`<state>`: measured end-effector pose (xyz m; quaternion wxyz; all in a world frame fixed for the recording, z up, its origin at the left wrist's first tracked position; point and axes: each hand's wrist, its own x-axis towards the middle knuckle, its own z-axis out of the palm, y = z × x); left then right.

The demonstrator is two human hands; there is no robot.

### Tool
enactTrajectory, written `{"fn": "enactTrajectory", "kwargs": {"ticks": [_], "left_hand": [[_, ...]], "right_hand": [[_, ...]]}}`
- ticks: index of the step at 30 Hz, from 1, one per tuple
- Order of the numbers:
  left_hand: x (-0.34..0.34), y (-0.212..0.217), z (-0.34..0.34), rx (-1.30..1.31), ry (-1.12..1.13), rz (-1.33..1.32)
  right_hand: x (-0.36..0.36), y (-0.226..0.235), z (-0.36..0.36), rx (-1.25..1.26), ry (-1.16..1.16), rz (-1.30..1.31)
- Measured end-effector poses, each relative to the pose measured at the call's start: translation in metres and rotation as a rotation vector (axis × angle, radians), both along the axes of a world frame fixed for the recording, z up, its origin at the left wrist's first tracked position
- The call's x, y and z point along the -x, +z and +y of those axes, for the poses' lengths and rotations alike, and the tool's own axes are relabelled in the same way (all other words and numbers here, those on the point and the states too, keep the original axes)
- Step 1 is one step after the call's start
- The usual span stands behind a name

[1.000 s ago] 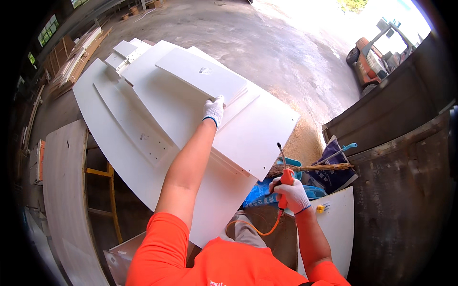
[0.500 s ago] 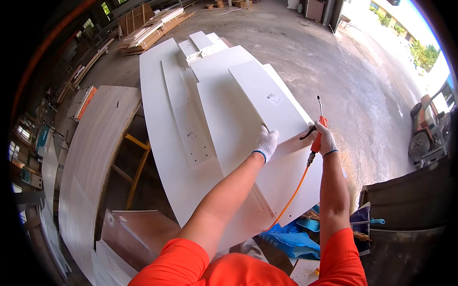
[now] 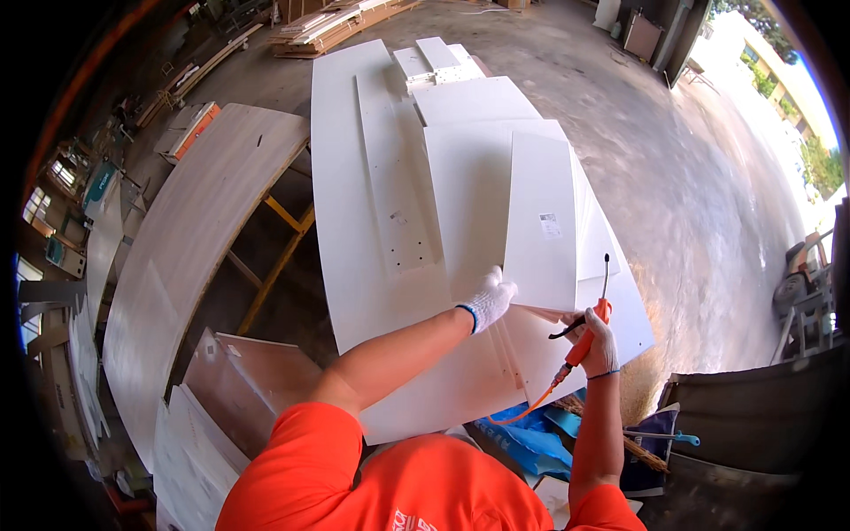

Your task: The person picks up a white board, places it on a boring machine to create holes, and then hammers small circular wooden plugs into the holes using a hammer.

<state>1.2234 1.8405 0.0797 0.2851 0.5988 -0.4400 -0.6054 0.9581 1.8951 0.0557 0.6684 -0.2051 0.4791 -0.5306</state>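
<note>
Both my hands wear white knit gloves. My left hand (image 3: 490, 302) is closed on the near left corner of a white panel (image 3: 538, 190) with a small label, which is tilted and lies on top of other boards. In my right hand (image 3: 600, 343) is an orange air blow gun (image 3: 578, 349), its thin metal nozzle pointing up and away and its black lever standing out to the left. From its rear end an orange hose (image 3: 522, 415) curves down to the left. The right hand is close to the panel's near right corner; whether its fingers also touch the panel I cannot tell.
Several white boards (image 3: 372, 265) are stacked beneath the panel. A long wood-grain board (image 3: 204, 221) lies to the left over a yellow frame (image 3: 282, 257). Blue plastic sheeting (image 3: 522, 447) is near my body, a brush with a blue handle (image 3: 686, 438) at right. A vehicle (image 3: 801, 292) stands far right.
The top panel has turned so its far end points more straight ahead. My right hand with the blow gun has come lower and nearer. The whole view has shifted.
</note>
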Motion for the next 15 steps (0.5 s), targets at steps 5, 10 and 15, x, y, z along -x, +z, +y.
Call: {"fn": "enactTrajectory", "kwargs": {"ticks": [5, 10, 15], "left_hand": [[0.003, -0.015, 0.022, -0.154, 0.041, 0.338], [-0.006, -0.035, 0.035, -0.088, 0.057, 0.396], [-0.058, -0.034, 0.158, 0.143, 0.031, 0.354]], "right_hand": [[0.011, 0.000, 0.007, -0.058, 0.108, 0.124], [-0.024, 0.020, 0.030, -0.100, 0.181, 0.340], [-0.059, 0.027, 0.112, -0.138, 0.405, 0.393]]}}
